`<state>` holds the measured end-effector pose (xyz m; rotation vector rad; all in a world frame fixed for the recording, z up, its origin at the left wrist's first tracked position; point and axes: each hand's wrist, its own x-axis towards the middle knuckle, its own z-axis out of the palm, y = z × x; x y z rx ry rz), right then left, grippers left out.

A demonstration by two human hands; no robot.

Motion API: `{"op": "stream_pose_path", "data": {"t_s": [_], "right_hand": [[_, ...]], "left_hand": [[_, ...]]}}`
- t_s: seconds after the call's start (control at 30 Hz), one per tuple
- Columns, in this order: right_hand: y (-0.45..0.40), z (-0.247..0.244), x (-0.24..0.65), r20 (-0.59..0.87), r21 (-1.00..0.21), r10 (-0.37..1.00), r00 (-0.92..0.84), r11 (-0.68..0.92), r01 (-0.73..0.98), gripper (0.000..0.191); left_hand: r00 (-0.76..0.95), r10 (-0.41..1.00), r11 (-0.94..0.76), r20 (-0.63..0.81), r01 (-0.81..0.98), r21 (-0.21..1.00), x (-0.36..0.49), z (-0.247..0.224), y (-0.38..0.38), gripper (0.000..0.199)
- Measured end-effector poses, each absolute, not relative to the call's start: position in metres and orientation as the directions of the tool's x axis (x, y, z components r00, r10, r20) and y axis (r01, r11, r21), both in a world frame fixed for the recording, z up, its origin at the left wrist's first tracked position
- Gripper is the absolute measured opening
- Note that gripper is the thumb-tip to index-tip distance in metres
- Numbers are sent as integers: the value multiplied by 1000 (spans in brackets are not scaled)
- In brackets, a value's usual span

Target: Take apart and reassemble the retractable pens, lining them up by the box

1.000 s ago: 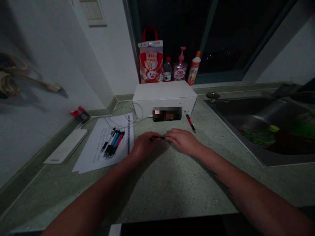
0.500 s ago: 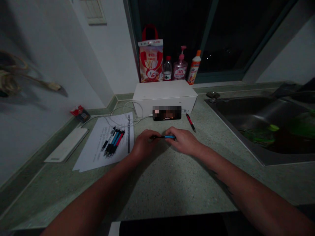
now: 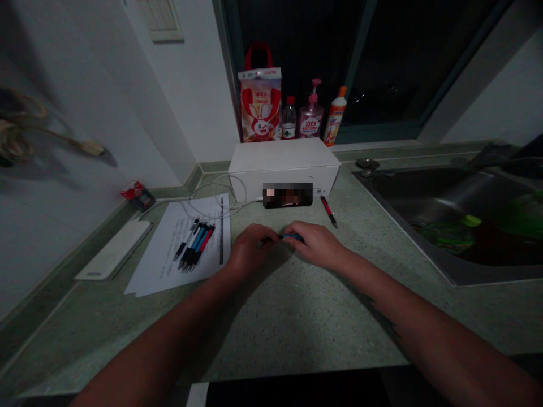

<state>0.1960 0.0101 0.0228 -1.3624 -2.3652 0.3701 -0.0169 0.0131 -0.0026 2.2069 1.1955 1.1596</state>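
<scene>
Blue-and-black slim pen (image 3: 292, 236) is bridging both grips: the left hand (image 3: 251, 246) is pinching its black end, the right hand (image 3: 316, 243) its blue barrel; a red-and-black slim pen (image 3: 328, 211) is lying at 2 o'clock.

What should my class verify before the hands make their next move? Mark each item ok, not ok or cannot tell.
1. Left hand grips the blue-and-black pen at its dark end: ok.
2. Right hand grips its blue part: ok.
3. Held pen is in one piece: cannot tell, partly hidden.
4. Pen group lies on the papers: ok.
5. No pen lies apart: not ok, a red-and-black pen lies near the phone.
</scene>
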Motion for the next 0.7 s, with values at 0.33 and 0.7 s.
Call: {"op": "stream_pose_path", "data": {"t_s": [0.33, 0.7], "right_hand": [[12, 17, 197, 210, -428, 861, -463, 507, 748, 16], [16, 15, 201, 278, -397, 823, -495, 567, 722, 17]], "left_hand": [[311, 793, -606, 523, 483, 632, -17, -1, 14, 17], [177, 927, -374, 331, 372, 850, -16, 3, 13, 25]]}}
